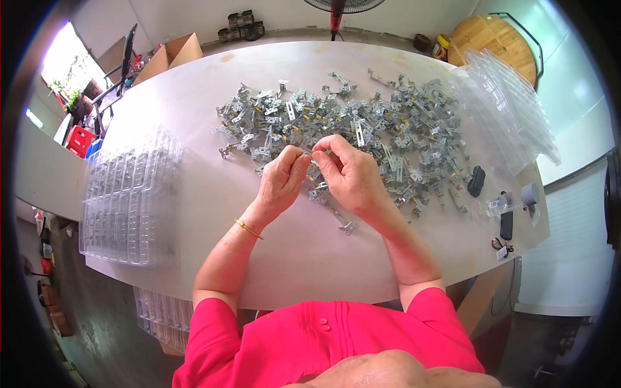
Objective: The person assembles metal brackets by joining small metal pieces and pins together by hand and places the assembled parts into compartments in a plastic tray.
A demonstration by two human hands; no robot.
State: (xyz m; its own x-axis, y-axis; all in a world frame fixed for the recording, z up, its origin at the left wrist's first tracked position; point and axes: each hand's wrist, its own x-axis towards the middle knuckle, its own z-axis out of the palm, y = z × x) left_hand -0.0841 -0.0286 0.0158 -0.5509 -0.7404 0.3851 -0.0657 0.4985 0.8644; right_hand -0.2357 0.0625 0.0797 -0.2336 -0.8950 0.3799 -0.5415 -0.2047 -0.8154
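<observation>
Over the near edge of a wide pile of small metal brackets [414,123], my two hands meet fingertip to fingertip. My left hand [282,178], with a gold bangle on its wrist, is closed in a pinch. My right hand [352,174] pinches too, thumb against forefinger. Between them shows a sliver of a small metal part [308,154]; the fingers hide most of its shape. Some brackets in the pile carry brass-coloured pieces. One loose bracket [348,227] lies nearer to me, below my right hand.
Stacked clear plastic trays [129,207] with parts in them stand on the left of the white table [291,271]. Empty clear trays [504,110] lie at the back right. A black case [476,182] and a roll of tape [530,194] lie on the right.
</observation>
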